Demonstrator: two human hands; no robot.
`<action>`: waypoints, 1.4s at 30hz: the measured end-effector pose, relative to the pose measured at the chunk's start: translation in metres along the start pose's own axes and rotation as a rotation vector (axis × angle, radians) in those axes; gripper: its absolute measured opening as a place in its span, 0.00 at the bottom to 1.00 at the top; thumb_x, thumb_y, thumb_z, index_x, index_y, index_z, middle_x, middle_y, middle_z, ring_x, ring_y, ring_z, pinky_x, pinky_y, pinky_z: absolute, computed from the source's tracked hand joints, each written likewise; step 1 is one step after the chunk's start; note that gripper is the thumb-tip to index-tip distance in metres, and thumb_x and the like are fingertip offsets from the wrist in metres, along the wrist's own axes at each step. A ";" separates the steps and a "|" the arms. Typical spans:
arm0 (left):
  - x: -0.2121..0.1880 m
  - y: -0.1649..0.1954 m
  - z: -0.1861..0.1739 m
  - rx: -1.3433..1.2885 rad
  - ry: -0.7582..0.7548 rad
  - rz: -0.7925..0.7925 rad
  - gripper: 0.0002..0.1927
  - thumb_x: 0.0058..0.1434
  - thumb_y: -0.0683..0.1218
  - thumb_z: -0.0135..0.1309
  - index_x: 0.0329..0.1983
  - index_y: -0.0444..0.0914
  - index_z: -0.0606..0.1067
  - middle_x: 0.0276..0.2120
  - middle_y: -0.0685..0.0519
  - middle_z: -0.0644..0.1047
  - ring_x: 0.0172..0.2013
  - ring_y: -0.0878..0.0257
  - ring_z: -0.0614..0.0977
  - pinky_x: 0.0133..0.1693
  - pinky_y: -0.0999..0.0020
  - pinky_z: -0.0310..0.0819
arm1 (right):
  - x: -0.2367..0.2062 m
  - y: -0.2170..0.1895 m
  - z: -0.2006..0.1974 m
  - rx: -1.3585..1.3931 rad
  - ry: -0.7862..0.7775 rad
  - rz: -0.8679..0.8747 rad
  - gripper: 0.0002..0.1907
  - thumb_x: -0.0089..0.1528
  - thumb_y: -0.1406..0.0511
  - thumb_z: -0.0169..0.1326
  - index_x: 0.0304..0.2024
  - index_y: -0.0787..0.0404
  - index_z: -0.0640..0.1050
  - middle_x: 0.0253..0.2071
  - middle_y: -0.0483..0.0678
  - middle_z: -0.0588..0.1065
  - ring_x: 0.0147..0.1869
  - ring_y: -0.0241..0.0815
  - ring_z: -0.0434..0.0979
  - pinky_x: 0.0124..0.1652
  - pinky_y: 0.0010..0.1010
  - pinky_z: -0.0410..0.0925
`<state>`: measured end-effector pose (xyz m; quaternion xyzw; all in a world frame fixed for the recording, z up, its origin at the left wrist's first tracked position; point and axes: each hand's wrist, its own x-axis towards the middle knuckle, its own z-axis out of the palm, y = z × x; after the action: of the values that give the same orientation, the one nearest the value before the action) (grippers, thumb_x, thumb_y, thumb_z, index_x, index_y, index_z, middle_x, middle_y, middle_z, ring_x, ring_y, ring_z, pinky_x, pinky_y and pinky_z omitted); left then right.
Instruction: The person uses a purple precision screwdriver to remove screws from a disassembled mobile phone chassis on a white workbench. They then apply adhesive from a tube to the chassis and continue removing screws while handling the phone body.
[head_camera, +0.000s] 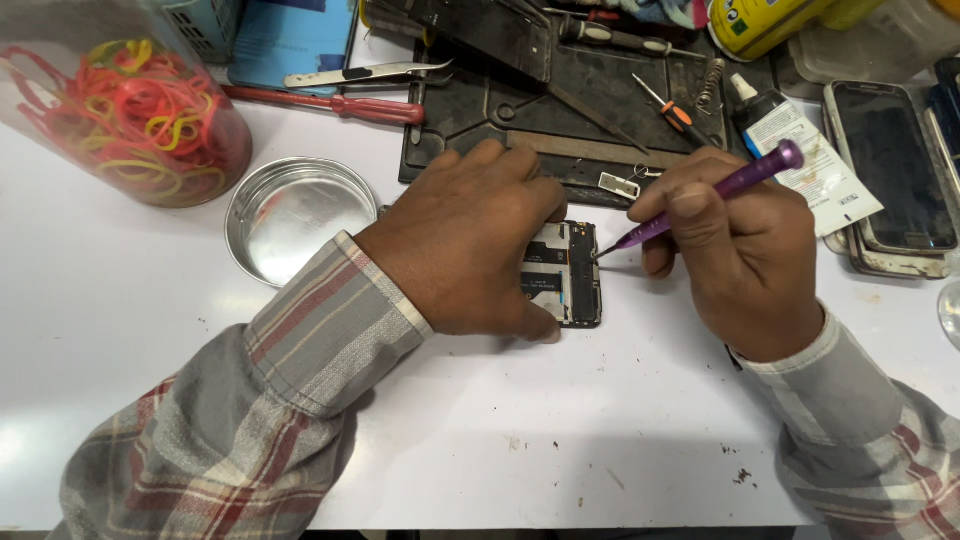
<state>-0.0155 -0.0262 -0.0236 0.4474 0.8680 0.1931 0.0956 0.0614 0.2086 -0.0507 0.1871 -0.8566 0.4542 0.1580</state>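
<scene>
Surface: I work at a white table (520, 420), bare along its near edge and crowded along the far edge.
Phone: an opened phone (565, 272) with its back cover off lies flat near the middle of the table, its board and shields showing.
Left hand: my left hand (465, 245) lies over the phone's left part, fingers curled down onto it and pressing it to the table; it grips nothing else.
Right hand: my right hand (740, 255) is closed around a purple screwdriver (705, 198), thumb and 2 fingers pinching the shaft.
Tip: the tip meets the phone's right edge near its far corner; I cannot tell whether it sits in a screw head.
Doing it well: I judge the driver should stand nearly square to the screw, with light downward pressure and slow turns from the fingertips, while the left hand stops the phone sliding.
Just beyond: a black work mat (580, 100) at the far edge carries an orange-handled screwdriver (668, 108).
Left side: a round metal tin (295, 215) sits beside my left wrist, a clear jar of rubber bands (125, 100) at the far left corner, with a red screwdriver (330, 103) and tweezers (365, 73) between them and the mat.
Right side: a white glue tube (800, 150) and a stack of dark phones (890, 180) lie by the right edge.
</scene>
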 end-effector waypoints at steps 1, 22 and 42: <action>0.000 0.000 0.000 0.000 -0.010 -0.008 0.42 0.35 0.62 0.73 0.51 0.36 0.76 0.43 0.47 0.71 0.48 0.51 0.71 0.48 0.54 0.65 | 0.000 -0.001 0.000 -0.033 -0.010 0.001 0.24 0.77 0.56 0.42 0.40 0.69 0.77 0.34 0.48 0.74 0.30 0.32 0.75 0.31 0.20 0.69; 0.000 0.003 -0.002 -0.008 -0.035 -0.043 0.43 0.33 0.63 0.74 0.51 0.37 0.76 0.44 0.49 0.71 0.47 0.54 0.71 0.46 0.56 0.65 | 0.002 -0.011 0.004 0.077 -0.101 0.017 0.15 0.74 0.63 0.48 0.50 0.68 0.79 0.41 0.47 0.72 0.31 0.30 0.75 0.30 0.20 0.69; 0.000 0.004 -0.003 -0.002 -0.050 -0.040 0.41 0.34 0.62 0.74 0.50 0.37 0.77 0.41 0.49 0.71 0.45 0.54 0.71 0.45 0.56 0.65 | -0.002 -0.006 0.003 0.486 -0.049 0.265 0.10 0.73 0.71 0.45 0.55 0.68 0.72 0.49 0.56 0.79 0.38 0.39 0.81 0.38 0.29 0.77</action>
<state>-0.0139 -0.0248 -0.0198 0.4343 0.8741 0.1807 0.1213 0.0660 0.2032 -0.0491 0.1166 -0.7432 0.6582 0.0267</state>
